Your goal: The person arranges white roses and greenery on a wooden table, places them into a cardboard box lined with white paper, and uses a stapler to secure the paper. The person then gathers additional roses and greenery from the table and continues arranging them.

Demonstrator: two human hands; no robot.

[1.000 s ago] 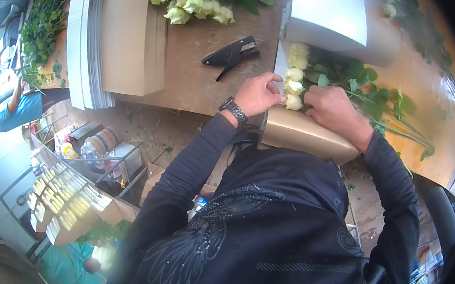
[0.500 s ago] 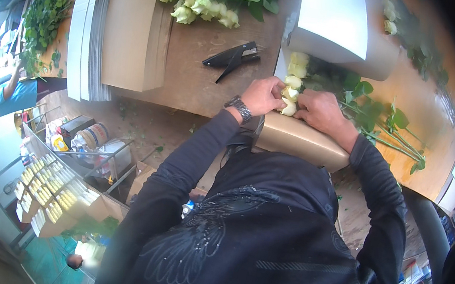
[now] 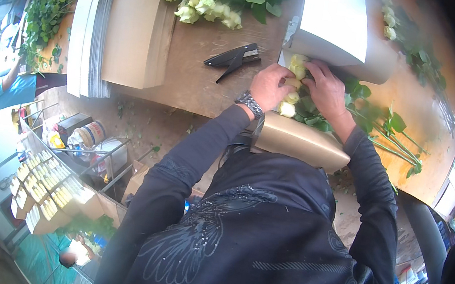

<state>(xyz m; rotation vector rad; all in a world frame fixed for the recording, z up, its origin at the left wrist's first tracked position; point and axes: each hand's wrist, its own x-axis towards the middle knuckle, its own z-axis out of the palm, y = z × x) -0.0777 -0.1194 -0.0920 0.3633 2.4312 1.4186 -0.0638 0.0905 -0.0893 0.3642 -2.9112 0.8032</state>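
Observation:
A column of pale yellow-white roses (image 3: 287,109) lies on an opened cardboard wrap (image 3: 302,142), with green leaves and stems running to the right. My left hand (image 3: 270,86), with a watch at its wrist, has its fingers closed on a rose head in the middle of the column. From the other side, my right hand (image 3: 326,90) pinches at a rose higher up, its fingertips partly hidden among the blooms. A curved flap with a white face (image 3: 335,18) rises beyond the hands. To their left, a black stapler (image 3: 232,60) lies on the wooden table.
Beyond the stapler is a bunch of white roses (image 3: 205,6). A stack of cardboard sheets (image 3: 133,26) stands at the left. Loose leafy stems (image 3: 397,140) lie at the right. Wrapped bundles (image 3: 52,188) fill a rack lower left. A person in blue (image 3: 13,92) works at far left.
Both hands have moved up the column, away from my body. The nearest roses and more leaves now show uncovered below my right hand.

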